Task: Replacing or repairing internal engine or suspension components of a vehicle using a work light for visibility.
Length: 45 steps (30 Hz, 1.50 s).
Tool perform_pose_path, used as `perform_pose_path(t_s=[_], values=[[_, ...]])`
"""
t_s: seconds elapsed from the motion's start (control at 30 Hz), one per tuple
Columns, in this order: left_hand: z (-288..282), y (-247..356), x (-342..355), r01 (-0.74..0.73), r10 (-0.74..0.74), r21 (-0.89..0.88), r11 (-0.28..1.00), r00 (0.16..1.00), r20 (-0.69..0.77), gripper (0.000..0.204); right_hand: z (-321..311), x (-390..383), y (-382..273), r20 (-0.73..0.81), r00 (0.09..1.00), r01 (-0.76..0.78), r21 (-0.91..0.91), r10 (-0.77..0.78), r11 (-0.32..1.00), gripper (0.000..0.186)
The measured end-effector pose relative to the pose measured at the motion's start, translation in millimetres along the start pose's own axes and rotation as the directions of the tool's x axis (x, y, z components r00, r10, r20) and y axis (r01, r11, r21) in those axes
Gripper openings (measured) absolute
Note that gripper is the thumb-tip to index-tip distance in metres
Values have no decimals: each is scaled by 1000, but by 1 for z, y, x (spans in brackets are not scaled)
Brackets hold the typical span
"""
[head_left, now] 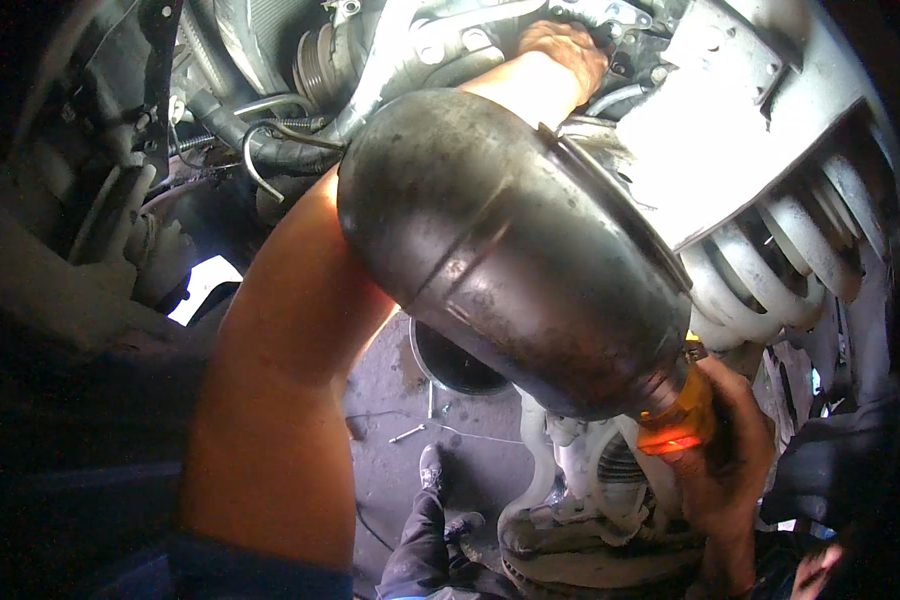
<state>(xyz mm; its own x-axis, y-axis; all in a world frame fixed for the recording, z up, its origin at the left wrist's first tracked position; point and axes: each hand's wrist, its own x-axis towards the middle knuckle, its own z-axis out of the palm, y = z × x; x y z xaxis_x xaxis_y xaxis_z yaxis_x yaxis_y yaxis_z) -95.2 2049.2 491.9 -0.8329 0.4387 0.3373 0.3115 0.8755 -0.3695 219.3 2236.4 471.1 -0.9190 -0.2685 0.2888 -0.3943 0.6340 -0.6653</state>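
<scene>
My left arm reaches up behind a large dark metal canister (510,240) with a seam across its body. Beyond it, my left hand (565,60) is among engine parts at the top, its fingers curled against a small fitting that I cannot make out. At the canister's lower right end, my right hand (735,440) is closed around a yellow-orange work light (682,415), which glows orange at its lower edge. Part of its grip is hidden in shadow. A brightly lit pale panel (700,130) lies to the right of my left hand.
A thick coil spring (760,270) stands at the right. Hoses and a bent metal pipe (260,160) run at the upper left. Below are a dark round container (455,365), a tool (408,433) on the floor and dark-trousered legs (420,540). Part of another hand (818,572) shows lower right.
</scene>
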Motion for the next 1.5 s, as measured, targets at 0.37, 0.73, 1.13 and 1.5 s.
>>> perform_pose_path(t_s=[0.37, 0.73, 1.13, 1.5], values=[[5, -1, 7, 1, -2, -18, 1000, 996, -90, 29, -2, 2, -1, 32, 999, -43, 68, 41, 997, 72], [-1, 0, -1, -21, 20, 63, 998, 1000, 24, 34, 0, 0, -1, 30, 999, -44, 73, 42, 996, 72], [-1, -2, -3, -9, 11, -34, 999, 999, 50, 31, 1, 1, -5, 15, 997, -75, 117, 74, 990, 75], [-1, -5, -8, 54, -44, -147, 988, 997, 70, 32, 0, 1, -2, 57, 998, 4, 40, -6, 999, 71]])
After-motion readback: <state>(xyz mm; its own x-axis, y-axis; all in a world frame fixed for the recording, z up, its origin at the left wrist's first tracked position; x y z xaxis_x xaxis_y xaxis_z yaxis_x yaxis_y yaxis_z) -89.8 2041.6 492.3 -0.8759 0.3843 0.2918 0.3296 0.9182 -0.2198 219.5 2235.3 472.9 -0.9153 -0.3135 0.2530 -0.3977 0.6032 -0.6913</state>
